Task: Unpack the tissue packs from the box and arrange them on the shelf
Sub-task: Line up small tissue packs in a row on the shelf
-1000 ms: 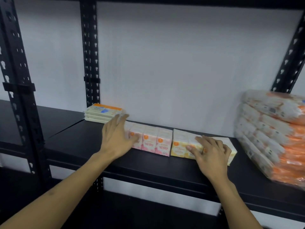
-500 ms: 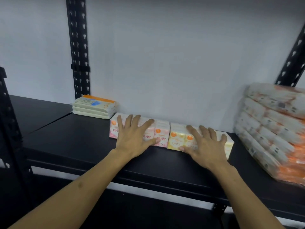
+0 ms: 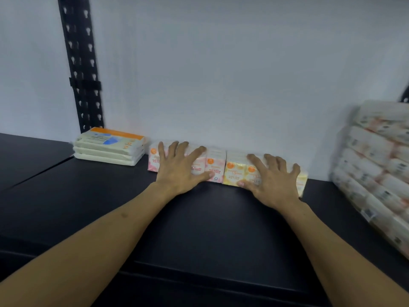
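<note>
The left hand [image 3: 180, 171] lies flat, fingers spread, on the pink tissue packs [image 3: 213, 167]. The right hand [image 3: 273, 180] lies likewise on the yellow tissue packs [image 3: 233, 173]. Neither grip closes on anything; both rows stand on the black shelf [image 3: 210, 218].

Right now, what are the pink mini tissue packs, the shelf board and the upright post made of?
Pink rose-printed mini tissue packs: thin glossy plastic film over soft tissue, judging by the sheen and rounded edges. Black shelf board: smooth matte surface, likely painted metal or laminate; cannot tell which. Black perforated upright post: probably painted steel, given its punched keyhole slots.

Tissue packs [image 3: 215, 167] on shelf [image 3: 210, 218], against wall [image 3: 221, 74]
</note>
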Tool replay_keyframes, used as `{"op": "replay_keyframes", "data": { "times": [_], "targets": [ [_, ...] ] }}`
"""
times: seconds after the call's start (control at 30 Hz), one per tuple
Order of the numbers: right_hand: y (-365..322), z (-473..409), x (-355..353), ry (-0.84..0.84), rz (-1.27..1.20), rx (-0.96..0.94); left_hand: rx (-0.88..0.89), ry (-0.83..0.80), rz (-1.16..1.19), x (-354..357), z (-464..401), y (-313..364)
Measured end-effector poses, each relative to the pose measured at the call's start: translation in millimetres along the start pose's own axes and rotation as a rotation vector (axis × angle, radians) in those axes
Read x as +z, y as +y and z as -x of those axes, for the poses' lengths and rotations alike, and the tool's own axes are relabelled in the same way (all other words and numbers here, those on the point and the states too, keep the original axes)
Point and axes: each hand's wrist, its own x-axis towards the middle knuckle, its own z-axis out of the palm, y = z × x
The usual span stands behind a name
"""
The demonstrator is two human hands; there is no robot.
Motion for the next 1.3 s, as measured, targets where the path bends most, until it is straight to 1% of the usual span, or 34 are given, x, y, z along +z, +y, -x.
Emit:
{"op": "replay_keyframes", "data": {
  "times": [0.23, 0.5, 0.67, 0.7, 0.77, 0.83, 0.87, 0.93, 1.0, 1.1, 1.3],
  "targets": [
    [9.7, -32.1, 26.3, 0.092, -0.018, -0.016, 0.028, 0.062, 0.009, 21.5, -31.0, -5.8],
    [10.7, -33.7, 25.5, 0.104, -0.036, -0.015, 0.041, 0.063, -0.033, 19.9, -33.5, -5.7],
    [8.9, -31.0, 23.8, 0.09, -0.035, -0.003, 0.035, 0.029, -0.12, 13.3, -29.7, 2.4],
    [8.3, -31.0, 22.3, 0.086, -0.038, -0.002, 0.018, 0.024, -0.144, 11.0, -29.5, 3.9],
    [6.8, -31.3, 19.4, 0.075, -0.036, -0.004, -0.034, 0.011, -0.279, 5.5, -28.5, 11.0],
    [5.1, -30.5, 17.7, 0.059, -0.015, 0.015, -0.121, -0.009, -0.381, 2.5, -26.0, 21.8],
    [4.4, -30.1, 16.5, 0.051, 0.0, 0.055, -0.165, -0.034, -0.365, 2.6, -25.3, 26.8],
    [2.6, -28.6, 13.4, 0.016, 0.016, 0.17, -0.22, -0.118, -0.227, 5.2, -24.0, 31.0],
    [0.9, -26.6, 13.8, -0.017, -0.009, 0.224, -0.22, -0.153, -0.091, 10.9, -22.6, 26.3],
    [1.1, -26.6, 15.9, -0.011, -0.05, 0.215, -0.184, -0.109, -0.012, 16.3, -23.2, 19.4],
    [0.6, -24.5, 16.6, 0.026, -0.015, 0.201, -0.196, -0.072, -0.01, 18.2, -22.7, 20.0]
  ]
}}
